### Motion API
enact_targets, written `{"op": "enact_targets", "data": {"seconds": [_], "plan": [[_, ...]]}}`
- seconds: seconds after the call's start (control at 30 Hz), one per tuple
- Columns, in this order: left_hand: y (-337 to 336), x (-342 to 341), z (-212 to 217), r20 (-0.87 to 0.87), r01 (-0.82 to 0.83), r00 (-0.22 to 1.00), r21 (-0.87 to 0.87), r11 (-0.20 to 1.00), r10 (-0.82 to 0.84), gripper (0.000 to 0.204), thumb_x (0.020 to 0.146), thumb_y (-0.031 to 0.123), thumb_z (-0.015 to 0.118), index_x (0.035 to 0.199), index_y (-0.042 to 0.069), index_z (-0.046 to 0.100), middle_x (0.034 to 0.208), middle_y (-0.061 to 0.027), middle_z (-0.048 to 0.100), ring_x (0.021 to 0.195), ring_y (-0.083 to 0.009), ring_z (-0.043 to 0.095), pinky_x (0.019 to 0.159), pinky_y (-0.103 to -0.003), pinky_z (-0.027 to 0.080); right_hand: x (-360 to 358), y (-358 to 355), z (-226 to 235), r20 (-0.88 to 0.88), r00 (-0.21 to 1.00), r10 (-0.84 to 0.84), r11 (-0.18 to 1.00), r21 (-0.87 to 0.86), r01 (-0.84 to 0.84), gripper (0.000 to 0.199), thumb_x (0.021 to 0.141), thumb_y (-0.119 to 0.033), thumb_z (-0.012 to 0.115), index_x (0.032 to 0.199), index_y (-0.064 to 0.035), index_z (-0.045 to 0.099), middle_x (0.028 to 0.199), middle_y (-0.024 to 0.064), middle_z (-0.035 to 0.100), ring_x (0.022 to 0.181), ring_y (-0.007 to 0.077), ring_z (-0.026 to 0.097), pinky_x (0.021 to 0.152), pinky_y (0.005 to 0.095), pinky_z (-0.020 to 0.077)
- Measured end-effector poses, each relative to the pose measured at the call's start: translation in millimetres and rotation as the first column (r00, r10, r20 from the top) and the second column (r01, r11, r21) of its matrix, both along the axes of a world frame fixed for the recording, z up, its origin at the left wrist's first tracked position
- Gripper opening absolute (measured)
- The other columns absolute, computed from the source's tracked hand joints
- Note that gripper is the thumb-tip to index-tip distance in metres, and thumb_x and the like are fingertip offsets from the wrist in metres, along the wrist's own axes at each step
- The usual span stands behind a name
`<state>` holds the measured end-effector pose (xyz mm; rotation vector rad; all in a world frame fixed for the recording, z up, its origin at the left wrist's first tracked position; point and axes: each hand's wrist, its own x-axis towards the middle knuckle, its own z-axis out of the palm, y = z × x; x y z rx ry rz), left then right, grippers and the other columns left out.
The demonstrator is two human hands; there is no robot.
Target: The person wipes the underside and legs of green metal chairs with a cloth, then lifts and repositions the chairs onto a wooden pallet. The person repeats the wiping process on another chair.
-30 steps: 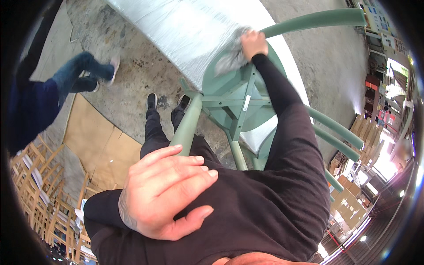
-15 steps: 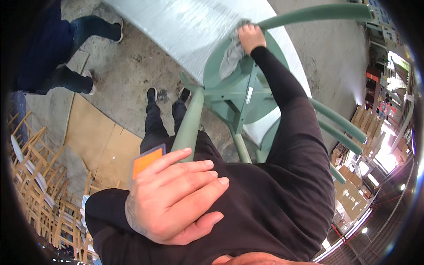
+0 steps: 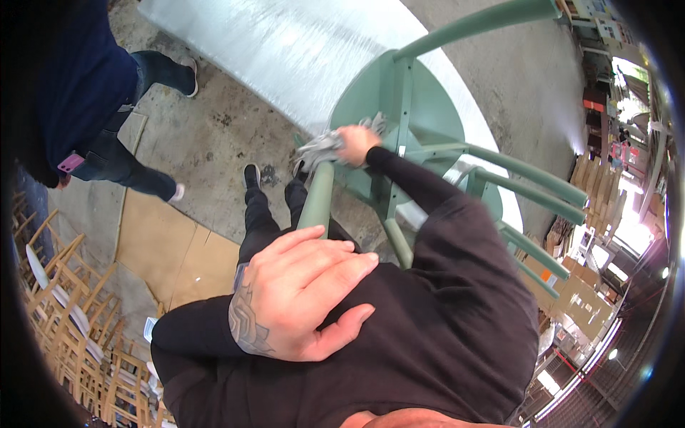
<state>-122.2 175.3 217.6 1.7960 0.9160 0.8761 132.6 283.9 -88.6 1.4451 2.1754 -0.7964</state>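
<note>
Head view | right grip (image 3: 354,145) closed on grey rag (image 3: 321,146), on green chair (image 3: 421,121) | left grip (image 3: 300,292) open, flat on chest

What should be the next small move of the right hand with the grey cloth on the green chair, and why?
Probably draw the grey cloth a little further along the near chair leg. The right hand presses the cloth where that leg meets the underside of the upturned green chair, so the leg is the closest surface. The left hand rests flat against the black top, holding nothing.
</note>
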Motion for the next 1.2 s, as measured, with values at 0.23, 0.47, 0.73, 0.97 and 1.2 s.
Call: {"op": "enact_targets", "data": {"seconds": [0.23, 0.47, 0.73, 0.97, 1.2], "plan": [[-3.3, -2.3, -2.5, 0.029, 0.025, 0.999, 0.034, 0.999, -0.026, 0.042, 0.073, 0.020, 0.080, 0.109, -0.001, 0.073, 0.100, -0.0122, 0.076, 0.098, -0.0296, 0.075, 0.095, -0.050, 0.055, 40.1, 73.2, -1.6, 0.395, 0.908, 0.142, 0.802, 0.491, -0.340, 0.019, 0.089, -0.023, 0.060, 0.098, -0.0108, 0.072, 0.097, 0.0082, 0.077, 0.097, 0.0254, 0.075, 0.085, 0.0399, 0.0567], [-1.5, -0.1, -3.8, 0.008, 0.056, 0.998, 0.088, 0.995, -0.057, 0.041, 0.074, 0.019, 0.080, 0.109, 0.000, 0.073, 0.097, -0.0118, 0.075, 0.094, -0.0280, 0.075, 0.095, -0.049, 0.056, -30.0, -19.6, 4.5, 0.148, 0.987, -0.065, 0.967, 0.253, 0.026, 0.027, 0.080, -0.034, 0.074, 0.086, -0.0081, 0.077, 0.095, 0.0147, 0.077, 0.090, 0.0292, 0.076, 0.077, 0.0420, 0.0596], [1.6, -1.9, -8.5, 0.059, 0.125, 0.989, 0.125, 0.984, -0.134, 0.040, 0.078, 0.017, 0.077, 0.114, 0.000, 0.068, 0.094, -0.0136, 0.070, 0.090, -0.0287, 0.071, 0.091, -0.048, 0.056, -46.5, 0.4, -15.6, -0.314, 0.296, -0.902, 0.429, -0.732, 0.529, 0.051, 0.087, -0.044, 0.073, 0.115, -0.0015, 0.074, 0.104, 0.0137, 0.077, 0.100, 0.0321, 0.073, 0.091, 0.0405, 0.0573], [-1.8, -6.1, -4.3, 0.007, 0.099, 0.995, 0.085, 0.991, -0.100, 0.042, 0.075, 0.016, 0.079, 0.113, 0.000, 0.071, 0.095, -0.0119, 0.072, 0.091, -0.0285, 0.073, 0.090, -0.049, 0.058, 8.7, 129.8, 110.9, -0.055, 0.998, -0.011, 0.743, 0.668, 0.045, 0.035, 0.088, -0.042, 0.073, 0.116, -0.0217, 0.069, 0.106, 0.0102, 0.071, 0.106, 0.0294, 0.068, 0.086, 0.0434, 0.0525], [1.9, -7.0, -2.7, 0.001, 0.044, 0.999, -0.016, 0.999, -0.044, 0.036, 0.081, 0.026, 0.079, 0.105, -0.001, 0.071, 0.092, -0.0153, 0.076, 0.094, -0.0336, 0.077, 0.092, -0.053, 0.057, 45.9, 61.3, 17.9, 0.168, 0.689, 0.705, 0.689, 0.068, -0.722, 0.032, 0.077, -0.035, 0.076, 0.107, -0.0269, 0.079, 0.111, -0.0015, 0.065, 0.116, 0.0223, 0.058, 0.097, 0.0448, 0.0426]]}}
